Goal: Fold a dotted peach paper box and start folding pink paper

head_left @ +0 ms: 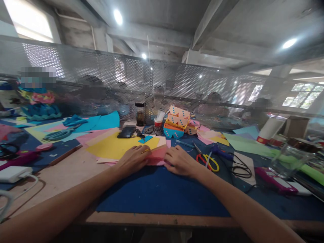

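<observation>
The 2 hands are working close together at the middle of the table, a small gap separating them. A pink paper (157,156) is lying between them on the blue mat (157,194), near the table's front edge. The left hand (136,157) is resting on its left side with the fingers curling down; the right hand (179,160) is touching its right side, fingers bent. Whether either hand is pinching the paper or only pressing it — I cannot tell.

A yellow sheet (108,149) is spreading out just beyond the left hand, with a small blue piece of paper (145,139) lying near its right end. Scissors (209,161) with 1 red and 1 yellow handle loop are lying to the right of the right hand. Farther back, a stack of folded paper pieces (179,118) is standing near a red-and-white cup (158,122) and a dark-lidded jar (140,116) — all below a perforated screen (138,76).
</observation>
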Tool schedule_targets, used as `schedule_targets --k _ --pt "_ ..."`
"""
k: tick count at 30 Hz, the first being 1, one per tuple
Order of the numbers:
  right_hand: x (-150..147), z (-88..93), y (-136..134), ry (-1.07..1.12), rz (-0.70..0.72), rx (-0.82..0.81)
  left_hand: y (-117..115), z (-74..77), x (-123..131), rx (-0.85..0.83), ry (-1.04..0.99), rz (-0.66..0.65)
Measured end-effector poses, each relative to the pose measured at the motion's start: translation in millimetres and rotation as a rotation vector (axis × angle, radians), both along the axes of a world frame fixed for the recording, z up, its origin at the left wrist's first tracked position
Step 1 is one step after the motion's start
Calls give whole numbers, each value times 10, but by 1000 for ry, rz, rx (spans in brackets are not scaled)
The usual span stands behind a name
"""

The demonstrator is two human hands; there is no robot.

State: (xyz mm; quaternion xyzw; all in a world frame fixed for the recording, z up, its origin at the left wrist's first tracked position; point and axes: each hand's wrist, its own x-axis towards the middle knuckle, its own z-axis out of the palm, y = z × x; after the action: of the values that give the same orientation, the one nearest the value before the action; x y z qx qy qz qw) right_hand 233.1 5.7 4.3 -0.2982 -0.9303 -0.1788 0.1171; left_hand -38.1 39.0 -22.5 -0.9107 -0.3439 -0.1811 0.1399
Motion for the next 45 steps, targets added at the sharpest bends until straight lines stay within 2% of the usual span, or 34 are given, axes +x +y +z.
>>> schedule_targets --k 6,15,25,37,41,45 --pt "11 36 -26 -24 -3 91 -2 -9 -6 -18 -38 62" --pt "-24 -5 -17 0 -28 126 40 49 -51 -66 -226 228" --pt "-63 -17 -24 -43 -49 134 93 81 -37 -57 -294 434" --pt "-42 -91 110 -28 -121 176 136 81 -162 -116 -65 377" --pt "-10 -117 197 39 -149 157 168 53 -199 -134 -20 368" --pt "8 -170 301 66 -115 103 176 37 -205 -149 3 360"
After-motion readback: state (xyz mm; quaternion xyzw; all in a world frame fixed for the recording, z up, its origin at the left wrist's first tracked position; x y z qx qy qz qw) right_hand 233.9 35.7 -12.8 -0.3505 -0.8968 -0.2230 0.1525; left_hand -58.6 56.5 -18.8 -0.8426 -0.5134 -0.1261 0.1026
